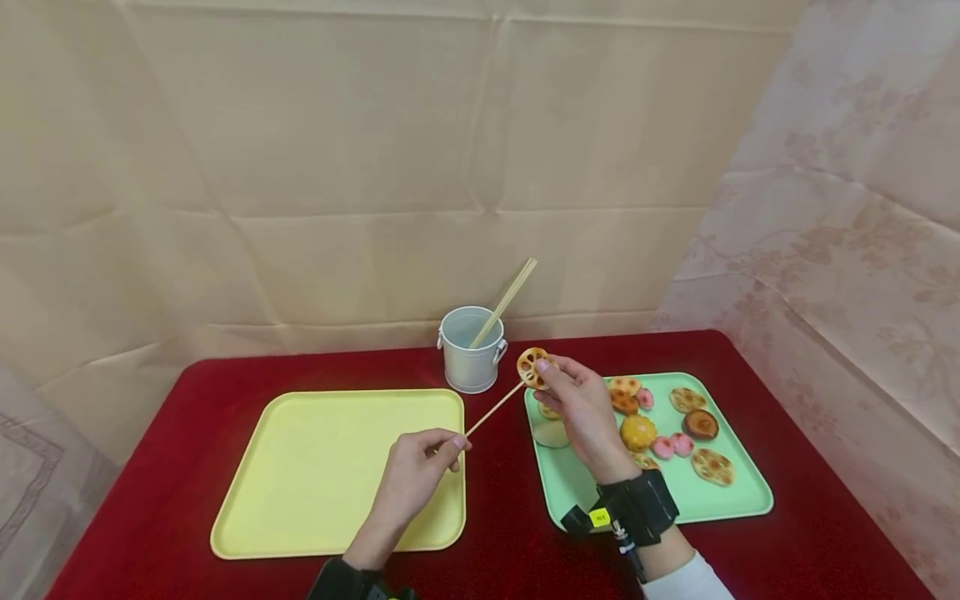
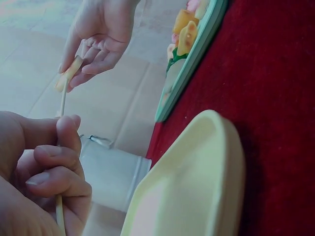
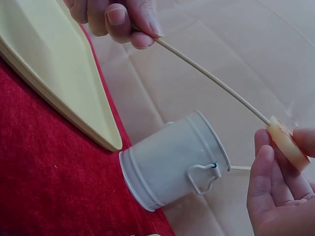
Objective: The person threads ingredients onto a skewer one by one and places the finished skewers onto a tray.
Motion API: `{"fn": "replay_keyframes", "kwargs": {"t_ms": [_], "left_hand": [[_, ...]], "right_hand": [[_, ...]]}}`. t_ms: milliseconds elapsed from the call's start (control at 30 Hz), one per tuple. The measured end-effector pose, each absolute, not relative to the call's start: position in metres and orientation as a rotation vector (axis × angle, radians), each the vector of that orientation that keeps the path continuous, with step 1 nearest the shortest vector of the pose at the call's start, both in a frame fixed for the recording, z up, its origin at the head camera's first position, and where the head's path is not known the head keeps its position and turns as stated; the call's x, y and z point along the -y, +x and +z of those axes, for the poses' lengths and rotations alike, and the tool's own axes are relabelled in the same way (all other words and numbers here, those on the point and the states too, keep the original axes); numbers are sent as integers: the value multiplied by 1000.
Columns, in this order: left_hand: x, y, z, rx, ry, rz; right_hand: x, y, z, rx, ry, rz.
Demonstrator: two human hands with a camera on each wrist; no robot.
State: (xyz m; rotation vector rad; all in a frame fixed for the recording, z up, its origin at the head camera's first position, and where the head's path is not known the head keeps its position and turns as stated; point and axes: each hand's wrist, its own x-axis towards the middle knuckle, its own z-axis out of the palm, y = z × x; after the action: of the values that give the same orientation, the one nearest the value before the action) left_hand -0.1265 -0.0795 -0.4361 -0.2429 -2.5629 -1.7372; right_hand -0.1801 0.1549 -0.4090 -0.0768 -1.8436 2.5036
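In front of the bucket (image 1: 471, 371), our left hand (image 1: 414, 471) pinches the skewer (image 1: 495, 409), and just right of the bucket our right hand (image 1: 591, 418) pinches the lotus slice (image 3: 286, 143), which we judge light, firm and best held by its rim.

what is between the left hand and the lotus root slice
A thin stick spans the gap from the left hand to the edge of the lotus root slice, plain in the head and right wrist views.
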Motion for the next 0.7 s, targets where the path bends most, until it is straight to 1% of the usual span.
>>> {"fn": "replay_keyframes", "kwargs": {"t_ms": [367, 700], "left_hand": [[80, -125, -446, 2556, -222, -1815], [77, -124, -447, 2555, -206, -1851]], "right_hand": [[-154, -177, -412, 1924, -104, 2495], [-153, -174, -411, 1971, -109, 2460]]}}
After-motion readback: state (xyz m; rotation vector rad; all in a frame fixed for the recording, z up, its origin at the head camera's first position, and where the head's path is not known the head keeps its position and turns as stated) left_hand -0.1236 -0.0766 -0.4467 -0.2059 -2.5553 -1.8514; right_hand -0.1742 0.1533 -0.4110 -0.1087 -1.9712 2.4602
